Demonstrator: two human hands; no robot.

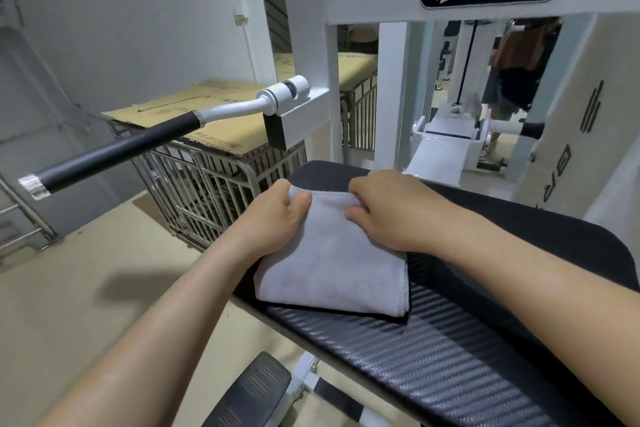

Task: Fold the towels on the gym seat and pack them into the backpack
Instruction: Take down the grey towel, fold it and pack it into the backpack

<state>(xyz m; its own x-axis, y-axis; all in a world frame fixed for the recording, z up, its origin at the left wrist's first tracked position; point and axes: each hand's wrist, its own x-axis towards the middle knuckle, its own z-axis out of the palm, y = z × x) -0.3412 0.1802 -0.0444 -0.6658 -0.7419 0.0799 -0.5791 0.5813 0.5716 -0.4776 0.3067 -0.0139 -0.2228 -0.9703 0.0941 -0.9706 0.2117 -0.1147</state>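
Two hands — left hand (pixel 277 215), right hand (pixel 388 211) — each pinch one folded towel (pixel 332 270).

Two bare forearms come in from the bottom edge of the view, with no sleeves, watch, bands or rings on them. The left hand (pixel 277 215) and the right hand (pixel 388 208) wear no gloves, and the thumbnails that show are short and unpainted.

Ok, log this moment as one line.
step: folding | grey towel: folded, flat on gym seat | left hand, right hand: pinching its far edge | backpack: not in view
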